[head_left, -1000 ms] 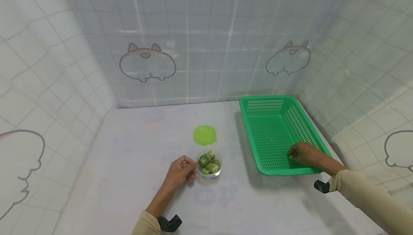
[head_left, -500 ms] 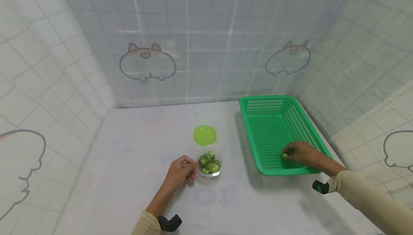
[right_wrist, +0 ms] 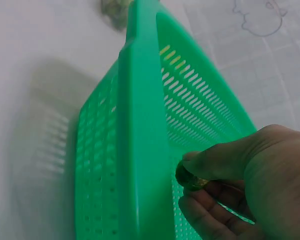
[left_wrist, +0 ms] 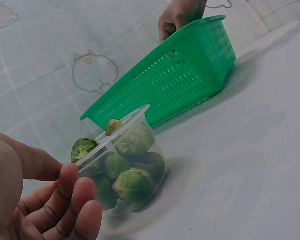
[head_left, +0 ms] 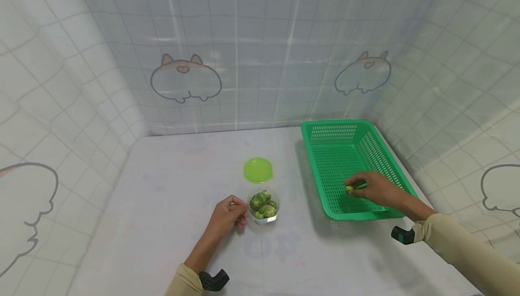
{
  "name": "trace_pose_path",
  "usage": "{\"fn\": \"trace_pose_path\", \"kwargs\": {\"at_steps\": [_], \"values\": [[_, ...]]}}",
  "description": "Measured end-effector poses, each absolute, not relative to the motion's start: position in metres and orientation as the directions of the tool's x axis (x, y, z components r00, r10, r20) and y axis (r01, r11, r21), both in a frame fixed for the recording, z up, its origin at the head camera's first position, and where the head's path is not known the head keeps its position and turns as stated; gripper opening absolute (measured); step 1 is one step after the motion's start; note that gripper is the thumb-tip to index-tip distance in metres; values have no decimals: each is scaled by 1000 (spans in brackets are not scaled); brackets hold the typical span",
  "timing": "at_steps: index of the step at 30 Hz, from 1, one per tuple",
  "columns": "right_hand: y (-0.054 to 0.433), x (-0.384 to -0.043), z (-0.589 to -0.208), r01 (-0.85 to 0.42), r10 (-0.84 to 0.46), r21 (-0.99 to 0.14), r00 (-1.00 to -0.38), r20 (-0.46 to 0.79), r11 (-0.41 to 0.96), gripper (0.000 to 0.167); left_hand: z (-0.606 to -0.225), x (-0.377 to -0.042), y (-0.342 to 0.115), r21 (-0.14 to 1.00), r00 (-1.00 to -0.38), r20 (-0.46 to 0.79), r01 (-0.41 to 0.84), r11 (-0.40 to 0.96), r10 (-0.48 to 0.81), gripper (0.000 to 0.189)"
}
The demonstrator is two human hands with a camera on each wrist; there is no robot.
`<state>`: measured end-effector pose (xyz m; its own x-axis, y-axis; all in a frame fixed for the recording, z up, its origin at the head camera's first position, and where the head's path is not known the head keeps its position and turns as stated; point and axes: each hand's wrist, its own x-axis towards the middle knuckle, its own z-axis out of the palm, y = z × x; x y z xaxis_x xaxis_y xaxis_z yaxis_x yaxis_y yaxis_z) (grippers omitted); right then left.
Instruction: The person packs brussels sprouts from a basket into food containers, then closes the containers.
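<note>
A small Brussels sprout [head_left: 349, 188] is pinched between the thumb and fingers of my right hand [head_left: 375, 190], held inside the green basket [head_left: 314, 174]. In the right wrist view the same sprout [right_wrist: 190, 177] shows dark green between the fingertips. My left hand [head_left: 228, 215] pinches the left rim of a clear plastic container [head_left: 266, 220] with thumb and index finger; its other fingers curl loosely beside the wall. Several Brussels sprouts [left_wrist: 134, 185] fill the container, some rising above its rim.
A lime green lid [head_left: 257, 170] lies on the white-covered table [head_left: 183, 174] just behind the container. The perforated basket stands at the right, close to the right-hand curtain [head_left: 455, 120]. Another curtain [head_left: 260, 52] hangs along the back edge.
My right hand has risen from the basket floor and moved left with the sprout, which shows more clearly now. The left hand and the container have stayed in place.
</note>
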<state>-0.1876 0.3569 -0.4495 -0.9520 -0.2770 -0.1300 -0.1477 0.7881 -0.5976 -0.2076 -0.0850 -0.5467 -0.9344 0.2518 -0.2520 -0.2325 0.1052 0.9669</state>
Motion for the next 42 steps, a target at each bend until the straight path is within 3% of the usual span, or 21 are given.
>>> {"fn": "trace_pose_path", "kwargs": {"at_steps": [14, 42], "values": [[341, -186, -435, -120, -277, -698, -954, -117, 706, 34, -548, -209, -86, 961, -927, -274, -256, 103, 255, 16], [267, -203, -427, -121, -362, -780, -921, -142, 614, 29, -543, -206, -87, 967, -929, -255, -238, 96, 270, 18]]}}
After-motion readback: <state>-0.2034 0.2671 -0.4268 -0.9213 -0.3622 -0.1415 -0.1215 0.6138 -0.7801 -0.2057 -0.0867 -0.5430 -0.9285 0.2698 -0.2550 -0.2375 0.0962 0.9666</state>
